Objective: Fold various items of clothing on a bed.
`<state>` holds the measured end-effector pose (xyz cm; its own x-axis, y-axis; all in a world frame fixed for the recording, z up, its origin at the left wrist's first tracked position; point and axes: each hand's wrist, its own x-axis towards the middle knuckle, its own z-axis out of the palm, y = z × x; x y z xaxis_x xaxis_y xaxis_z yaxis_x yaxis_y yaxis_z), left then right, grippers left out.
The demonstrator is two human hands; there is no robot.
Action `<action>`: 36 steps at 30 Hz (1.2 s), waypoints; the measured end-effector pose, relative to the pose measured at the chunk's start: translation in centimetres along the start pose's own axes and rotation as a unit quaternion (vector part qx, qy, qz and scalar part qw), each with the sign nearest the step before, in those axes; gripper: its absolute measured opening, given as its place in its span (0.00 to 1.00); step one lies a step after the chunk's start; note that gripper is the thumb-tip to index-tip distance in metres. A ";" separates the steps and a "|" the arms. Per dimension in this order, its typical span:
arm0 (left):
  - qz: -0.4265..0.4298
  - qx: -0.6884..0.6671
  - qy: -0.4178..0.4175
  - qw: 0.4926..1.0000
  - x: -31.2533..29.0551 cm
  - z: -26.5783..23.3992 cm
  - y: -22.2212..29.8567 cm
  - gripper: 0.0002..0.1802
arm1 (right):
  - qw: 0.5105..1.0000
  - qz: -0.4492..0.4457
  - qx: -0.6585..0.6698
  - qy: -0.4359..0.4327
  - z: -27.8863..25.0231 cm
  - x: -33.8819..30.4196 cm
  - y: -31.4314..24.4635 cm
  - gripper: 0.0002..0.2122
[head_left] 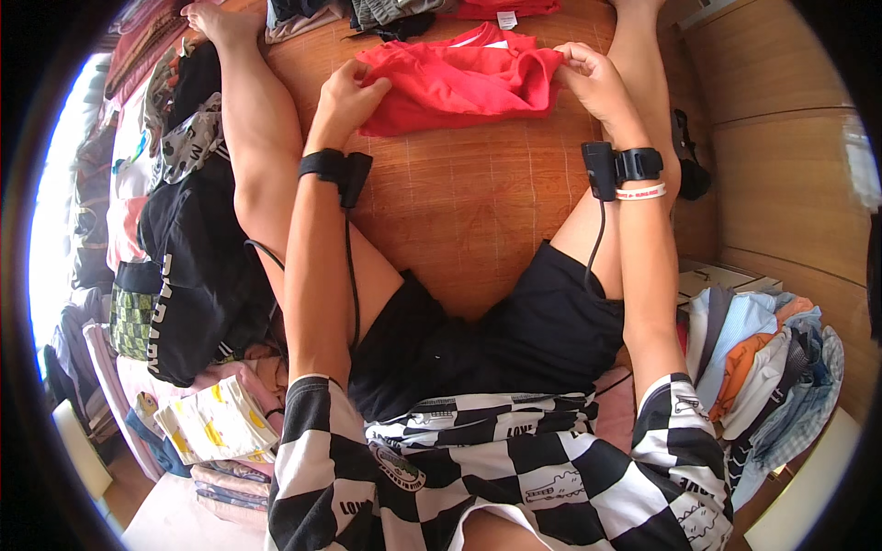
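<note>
Between my outstretched legs, a red garment (459, 83), bunched and partly folded, is stretched over the brown mat (441, 202). It looks like a shirt, though its full shape is hidden in the folds. My left hand (347, 96) pinches its left end between thumb and fingers. At the right end, my right hand (593, 78) grips a corner the same way. A bit of white shows along the garment's far edge. Each wrist wears a black strap with a small black device and a cable.
Dark and grey clothes (390, 14) and another red garment (510, 7) lie beyond. On the left are a black garment (197, 266) and a folded white-and-yellow cloth (216, 418). A stack of folded clothes (758, 358) stands at right, near a wooden cabinet (781, 119).
</note>
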<state>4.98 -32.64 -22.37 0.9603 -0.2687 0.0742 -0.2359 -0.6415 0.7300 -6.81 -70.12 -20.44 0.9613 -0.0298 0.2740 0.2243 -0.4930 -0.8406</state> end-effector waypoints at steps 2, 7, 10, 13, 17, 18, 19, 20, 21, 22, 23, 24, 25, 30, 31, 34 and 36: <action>-0.034 -0.009 -0.108 0.994 -0.2 -2.4 -1.8 0.24 | 0.995 0.068 0.050 -0.057 -0.3 0.2 -0.6 0.09; -0.156 0.022 -0.319 0.934 -2.9 -5.5 1.0 0.24 | 0.950 0.210 0.113 -0.203 -1.6 -1.2 -2.5 0.12; -0.191 0.023 -0.386 0.902 -3.2 -5.9 4.1 0.34 | 0.881 0.290 0.155 -0.340 -2.2 -1.7 -3.1 0.16; -0.198 0.051 -0.374 0.905 -2.9 -5.4 3.3 0.35 | 0.885 0.278 0.139 -0.346 -1.4 -1.5 -3.9 0.19; -0.103 0.030 -0.312 0.944 -2.8 -5.8 2.0 0.29 | 0.913 0.240 0.162 -0.287 -0.6 -1.6 -4.1 0.22; -0.058 0.067 -0.272 0.958 -2.9 -6.3 2.1 0.28 | 0.924 0.239 0.154 -0.256 -0.8 -1.5 -3.6 0.21; -0.056 0.068 -0.273 0.958 -3.0 -6.8 2.3 0.28 | 0.934 0.237 0.145 -0.225 -1.0 -1.4 -3.1 0.21; -0.085 0.046 -0.237 0.967 -3.0 -7.3 2.4 0.27 | 0.955 0.214 0.083 -0.188 -1.2 -1.2 -2.3 0.21; -0.116 0.026 -0.201 0.972 -3.1 -8.0 2.4 0.27 | 0.955 0.214 0.084 -0.187 -0.9 -0.9 -2.3 0.21; -0.149 0.033 -0.207 0.966 -3.0 -8.7 1.9 0.24 | 0.966 0.200 0.088 -0.139 -0.5 -0.7 -2.4 0.22; -0.149 0.034 -0.207 0.966 -3.0 -8.9 1.3 0.24 | 0.974 0.186 0.092 -0.090 0.0 -0.4 -2.4 0.24; -0.167 0.071 -0.205 0.962 -2.9 -8.8 0.5 0.23 | 0.980 0.159 0.073 -0.091 0.4 0.3 -1.9 0.23; -0.181 0.106 -0.203 0.956 -2.6 -8.3 -0.4 0.23 | 0.981 0.158 0.071 -0.086 0.5 1.1 -1.0 0.23; -0.056 0.297 -0.150 0.941 -1.0 -3.5 -5.6 0.33 | 0.966 0.175 -0.189 0.010 3.7 1.5 -0.3 0.18; -0.053 0.294 -0.152 0.942 -1.4 -2.7 -3.6 0.33 | 0.953 0.200 -0.218 0.058 3.4 1.4 -0.4 0.20; -0.212 0.214 -0.172 0.938 -2.3 -3.7 2.7 0.39 | 0.969 0.138 -0.192 0.077 3.6 0.5 -1.2 0.22; -0.175 0.232 -0.184 0.939 -2.4 -3.7 1.5 0.39 | 0.975 0.075 -0.191 0.090 4.3 -0.3 -1.1 0.23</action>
<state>2.88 -30.32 -18.92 0.8949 -0.1583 -0.4172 -0.0366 -0.9578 0.2850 -6.65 -65.83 -21.65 0.9275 -0.2605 0.2680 -0.0248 -0.7584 -0.6514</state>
